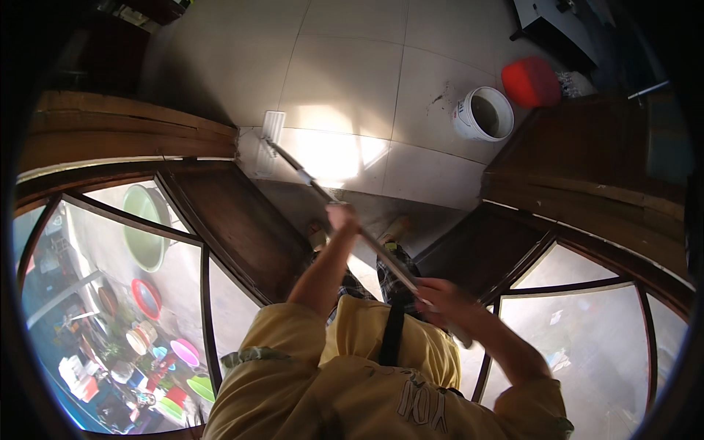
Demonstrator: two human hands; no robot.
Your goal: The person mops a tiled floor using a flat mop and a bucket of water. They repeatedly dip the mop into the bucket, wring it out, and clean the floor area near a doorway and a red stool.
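Observation:
I hold a long-handled flat mop (374, 244) slantwise across my body. My left hand (342, 218) is wrapped round the middle of its pole. Lower in the view, my right hand (444, 302) closes on the pole near its upper end, by my waist. The pale rectangular mop head (273, 126) is at the far left end of the pole, over the tiled floor (345, 73), close to the foot of the left door frame. Whether the head presses on the tiles is hard to tell. A bright sunlit patch lies just right of it.
Dark wooden doors with glass panes stand on my left (235, 213) and right (477, 249). A white bucket (462, 121) is on the floor at far right, beside a red object (530, 82). Colourful basins, including a green one (144, 227), show through the left panes.

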